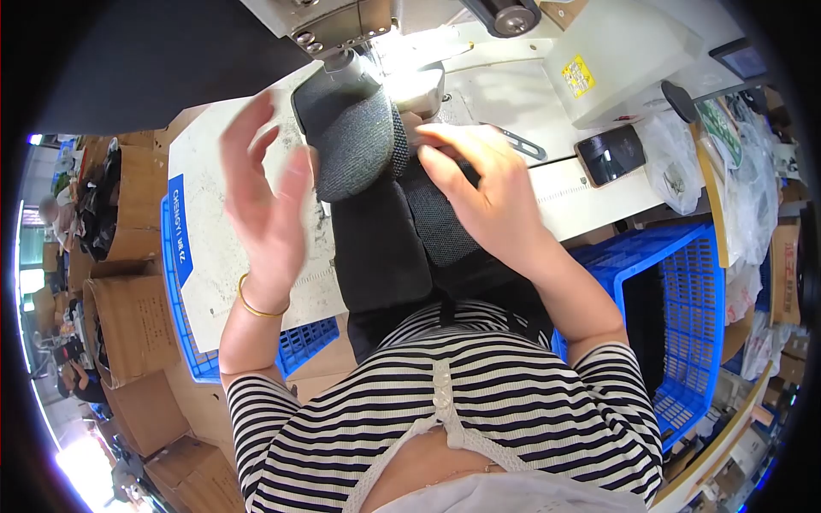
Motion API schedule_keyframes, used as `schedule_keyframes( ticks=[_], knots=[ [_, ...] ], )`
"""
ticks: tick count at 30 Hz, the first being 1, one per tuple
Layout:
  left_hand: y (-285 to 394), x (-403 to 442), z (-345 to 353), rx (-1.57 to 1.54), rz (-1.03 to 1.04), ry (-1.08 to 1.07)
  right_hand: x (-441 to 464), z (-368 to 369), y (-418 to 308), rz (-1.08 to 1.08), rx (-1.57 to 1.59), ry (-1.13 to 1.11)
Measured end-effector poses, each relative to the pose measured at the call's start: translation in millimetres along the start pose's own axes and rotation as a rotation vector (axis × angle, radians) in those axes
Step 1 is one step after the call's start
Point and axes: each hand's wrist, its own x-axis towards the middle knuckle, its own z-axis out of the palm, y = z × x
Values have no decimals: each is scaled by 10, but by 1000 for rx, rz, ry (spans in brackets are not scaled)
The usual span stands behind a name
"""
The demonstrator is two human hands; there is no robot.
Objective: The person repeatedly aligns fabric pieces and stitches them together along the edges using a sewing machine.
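Note:
A dark grey textured fabric panel (355, 141) with a rounded end lies under the head of a sewing machine (342, 30). From it, joined or overlapping black fabric (376, 248) runs down over the table edge to my lap; how they connect is unclear. My left hand (265, 192), slightly blurred, is raised left of the panel, fingers apart and holding nothing. On the other side, my right hand (483, 184) has its thumb and fingers bent around the edge of a textured fabric piece (436, 214). Its fingertips are partly hidden.
A phone (611, 156) and a grey slim tool (523, 144) lie on the white machine table (214, 282) at right. Blue crates (684, 325) stand beside and below it. Cardboard boxes (128, 325) stack up at left. A plastic bag (676, 162) sits near the phone.

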Motion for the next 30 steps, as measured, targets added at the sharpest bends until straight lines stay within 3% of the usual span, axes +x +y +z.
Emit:
schedule_keyframes(
  ticks=[1, 3, 4, 7, 10, 15, 16, 18, 19, 21, 24, 30],
  knots=[
    [-86, -39, 1, -203, -217, 180, -100, -106, 54, 63, -272, -65],
    [-508, 25, -213, -884, -734, 54, -283, -181, 76, 243, -522, -151],
    [-480, 165, -202, -1009, -1013, -12, -357, -187, 109, 292, -505, -210],
    [-473, 493, 69, -600, -679, -134, -475, -177, 215, 357, -464, -299],
    [-883, 962, 54, -94, -691, -101, -546, -138, 225, 297, -432, -248],
    [-964, 864, -7, 296, -283, -215, -586, -41, 215, 252, -405, -119],
    [-1047, 685, -13, 196, -275, -265, -595, -30, 232, 260, -388, -99],
    [-1199, 72, -84, -181, -352, -393, -592, -35, 244, 233, -393, -86],
    [-680, -77, -17, 140, -911, -510, -601, -23, 242, 224, -392, -81],
    [-303, -537, -51, 200, -458, -652, -610, -28, 221, 187, -413, -48],
    [-86, -690, 40, 685, 96, -371, -598, -43, 199, 64, -467, -9],
    [-26, -679, 104, 811, 311, -334, -566, -75, 210, -33, -380, 91]
  ],
)
